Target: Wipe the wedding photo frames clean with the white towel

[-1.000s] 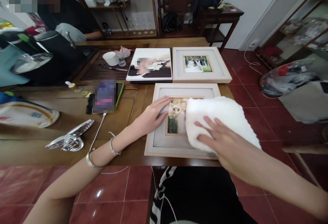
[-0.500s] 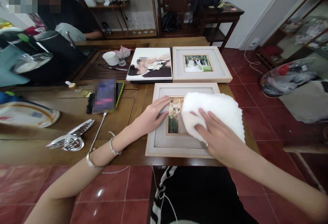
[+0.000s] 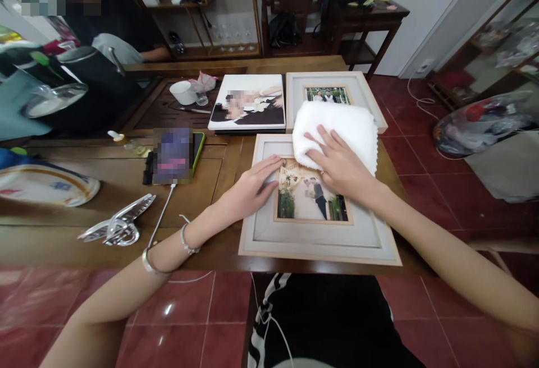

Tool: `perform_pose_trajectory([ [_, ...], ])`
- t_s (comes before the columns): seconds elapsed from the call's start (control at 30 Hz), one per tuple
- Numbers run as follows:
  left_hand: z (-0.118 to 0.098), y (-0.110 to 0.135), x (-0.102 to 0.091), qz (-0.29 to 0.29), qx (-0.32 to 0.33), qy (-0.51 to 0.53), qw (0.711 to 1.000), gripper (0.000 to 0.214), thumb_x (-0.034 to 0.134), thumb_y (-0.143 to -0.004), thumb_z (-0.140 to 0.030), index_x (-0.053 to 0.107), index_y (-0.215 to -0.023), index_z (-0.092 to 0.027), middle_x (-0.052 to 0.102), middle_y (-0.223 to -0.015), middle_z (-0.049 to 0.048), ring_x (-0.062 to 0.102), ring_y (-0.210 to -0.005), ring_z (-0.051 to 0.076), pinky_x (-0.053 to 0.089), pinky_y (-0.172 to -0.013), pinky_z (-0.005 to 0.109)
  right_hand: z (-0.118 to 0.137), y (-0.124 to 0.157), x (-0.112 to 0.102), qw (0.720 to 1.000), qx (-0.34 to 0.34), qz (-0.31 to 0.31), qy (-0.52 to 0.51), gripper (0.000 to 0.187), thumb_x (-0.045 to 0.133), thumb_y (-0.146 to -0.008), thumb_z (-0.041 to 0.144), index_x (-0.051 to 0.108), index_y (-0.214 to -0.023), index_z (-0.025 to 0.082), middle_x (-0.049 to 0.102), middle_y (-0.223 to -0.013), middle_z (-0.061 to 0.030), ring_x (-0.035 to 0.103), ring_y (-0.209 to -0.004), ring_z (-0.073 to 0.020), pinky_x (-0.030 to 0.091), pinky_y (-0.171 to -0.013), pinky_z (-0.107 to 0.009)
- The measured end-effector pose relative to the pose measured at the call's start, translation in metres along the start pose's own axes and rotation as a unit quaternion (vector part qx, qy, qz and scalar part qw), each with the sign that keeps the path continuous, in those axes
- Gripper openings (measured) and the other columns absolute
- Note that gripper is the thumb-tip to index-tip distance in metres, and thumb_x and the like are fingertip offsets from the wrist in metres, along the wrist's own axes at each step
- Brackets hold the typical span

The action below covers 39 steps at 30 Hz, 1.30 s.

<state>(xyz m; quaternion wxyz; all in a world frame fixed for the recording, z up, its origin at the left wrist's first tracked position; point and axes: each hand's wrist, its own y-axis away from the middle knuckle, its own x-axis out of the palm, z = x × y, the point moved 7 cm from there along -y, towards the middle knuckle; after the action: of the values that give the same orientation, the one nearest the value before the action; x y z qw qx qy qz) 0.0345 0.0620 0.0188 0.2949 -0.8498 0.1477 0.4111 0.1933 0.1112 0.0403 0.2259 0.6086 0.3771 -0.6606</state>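
Observation:
A pale wooden picture frame [image 3: 263, 239] with a small couple photo lies flat near the table's front edge. My left hand [image 3: 256, 184] rests on its left side, fingers stretched out over the border. A folded white cloth [image 3: 349, 121] is under my right hand [image 3: 337, 157], whose fingers are spread and press it onto the frame's upper right. The cloth's far part overlaps a second pale frame [image 3: 362, 84] behind, hiding the bottom of that photo. My right hand and the cloth cover the near frame's upper right corner.
A photo album [image 3: 248, 84] lies beside the far frame. Further left are a phone [image 3: 172, 155] on a white cable, a dropper bottle [image 3: 126, 142], a shiny silver clip-like object [image 3: 120, 225] and a white cup [image 3: 182, 93]. A person [image 3: 126, 26] is across the table.
My right hand has slid the cloth away from me and slightly left, uncovering the near frame's photo and covering part of the far frame. My left hand has stayed in place.

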Motion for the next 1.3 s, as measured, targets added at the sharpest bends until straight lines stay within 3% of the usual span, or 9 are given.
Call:
perform_pose_trajectory([
  [0.1,0.000,0.000,0.001,-0.005,0.001,-0.009,1.000,0.041,0.048,-0.096,-0.019,0.049,-0.136,-0.011,0.054,-0.141,0.0192,0.045,-0.136,0.027,0.039,-0.113,0.050,0.015,0.013,0.001,1.000,-0.015,-0.003,-0.010,0.055,0.041,-0.072,-0.007,0.057,-0.123,0.009,0.040,-0.151,-0.0190,0.019,-0.146,-0.0380,0.027,-0.114,-0.061],
  [0.23,0.000,0.000,0.001,-0.011,0.003,-0.012,1.000,0.041,0.049,-0.096,-0.021,0.049,-0.136,-0.012,0.054,-0.140,0.0184,0.047,-0.135,0.027,0.041,-0.112,0.050,0.041,0.036,-0.003,0.998,-0.030,0.037,-0.037,0.057,0.043,-0.070,-0.007,0.058,-0.122,0.010,0.041,-0.151,-0.0189,0.022,-0.145,-0.0366,0.030,-0.112,-0.061],
  [0.47,0.002,0.001,0.002,-0.005,0.000,-0.003,1.000,0.042,0.048,-0.097,-0.021,0.049,-0.138,-0.012,0.053,-0.141,0.0190,0.045,-0.136,0.028,0.039,-0.113,0.052,0.090,0.074,-0.032,0.987,-0.049,0.126,-0.087,0.060,0.049,-0.064,-0.003,0.059,-0.121,0.015,0.048,-0.147,-0.0175,0.037,-0.139,-0.0382,0.041,-0.108,-0.056],
  [0.7,0.002,0.002,0.002,-0.006,0.003,-0.006,1.000,0.044,0.048,-0.096,-0.021,0.047,-0.139,-0.012,0.052,-0.143,0.0185,0.045,-0.137,0.027,0.038,-0.114,0.051,0.119,0.100,-0.049,0.982,-0.046,0.121,-0.135,0.061,0.047,-0.061,0.002,0.059,-0.116,0.024,0.051,-0.145,-0.0100,0.043,-0.136,-0.0344,0.052,-0.098,-0.054],
  [0.8,0.002,0.002,0.002,-0.001,0.001,-0.007,1.000,0.042,0.047,-0.096,-0.020,0.048,-0.137,-0.011,0.052,-0.142,0.0193,0.044,-0.137,0.027,0.038,-0.114,0.049,0.110,0.090,-0.038,0.988,-0.013,0.107,-0.113,0.062,0.046,-0.064,-0.001,0.058,-0.119,0.024,0.048,-0.148,-0.0085,0.038,-0.139,-0.0344,0.048,-0.101,-0.055],
  [0.97,0.001,0.001,0.001,-0.002,0.005,0.000,1.000,0.042,0.048,-0.096,-0.020,0.048,-0.138,-0.014,0.053,-0.142,0.0172,0.045,-0.137,0.027,0.039,-0.113,0.051,0.068,0.056,-0.018,0.997,0.006,0.043,-0.059,0.058,0.046,-0.069,-0.003,0.058,-0.123,0.015,0.044,-0.150,-0.0139,0.031,-0.143,-0.0349,0.036,-0.111,-0.056],
  [1.1,0.001,0.000,0.001,-0.002,0.001,0.007,1.000,0.043,0.048,-0.095,-0.018,0.048,-0.138,-0.014,0.053,-0.142,0.0166,0.044,-0.137,0.027,0.039,-0.113,0.052,0.041,0.034,-0.014,0.999,0.015,-0.006,-0.032,0.056,0.047,-0.071,0.000,0.055,-0.125,0.012,0.041,-0.151,-0.0168,0.028,-0.144,-0.0344,0.033,-0.112,-0.055],
  [1.3,0.001,0.001,0.001,-0.002,-0.003,0.003,1.000,0.042,0.049,-0.095,-0.018,0.049,-0.137,-0.013,0.052,-0.143,0.0176,0.044,-0.137,0.027,0.038,-0.114,0.051,0.024,0.004,-0.011,0.999,0.032,-0.030,-0.003,0.058,0.045,-0.075,-0.001,0.051,-0.131,0.010,0.038,-0.153,-0.0168,0.028,-0.144,-0.0342,0.030,-0.114,-0.054],
])
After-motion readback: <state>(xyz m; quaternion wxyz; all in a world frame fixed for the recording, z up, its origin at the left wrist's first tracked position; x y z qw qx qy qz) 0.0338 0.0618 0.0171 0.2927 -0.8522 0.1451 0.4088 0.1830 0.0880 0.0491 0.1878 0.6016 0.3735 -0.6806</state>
